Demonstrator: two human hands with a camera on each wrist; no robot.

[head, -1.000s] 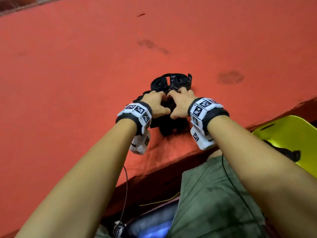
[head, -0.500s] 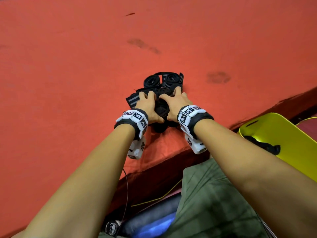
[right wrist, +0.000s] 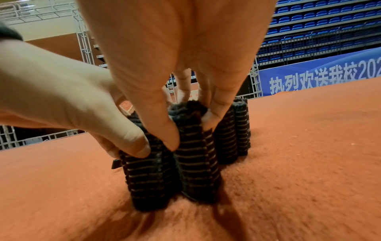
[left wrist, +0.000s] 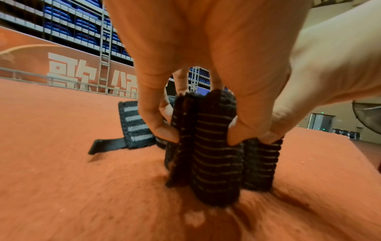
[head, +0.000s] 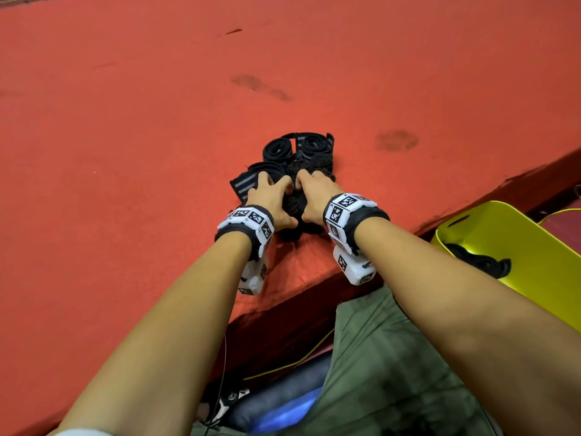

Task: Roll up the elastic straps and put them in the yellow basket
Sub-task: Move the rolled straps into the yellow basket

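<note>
Several black rolled elastic straps (head: 298, 158) stand in a cluster on the red carpet. My left hand (head: 276, 190) pinches one upright roll (left wrist: 214, 163) between thumb and fingers. Beside it, my right hand (head: 306, 184) pinches the neighbouring roll (right wrist: 195, 163) the same way. The two hands touch each other over the rolls. A loose strap end with grey stripes (left wrist: 134, 125) lies flat to the left of my left hand. The yellow basket (head: 534, 247) sits low at the right, with a black strap (head: 478, 261) inside it.
The red carpeted platform (head: 157, 152) stretches far ahead and to the left. Its front edge (head: 283, 287) runs diagonally just under my wrists. My lap in green cloth (head: 393, 372) is below the edge. Railings and blue seats stand in the distance.
Both hands have stayed on the near rolls, and their fingers have drawn closer together over them. The rolls behind have not moved.
</note>
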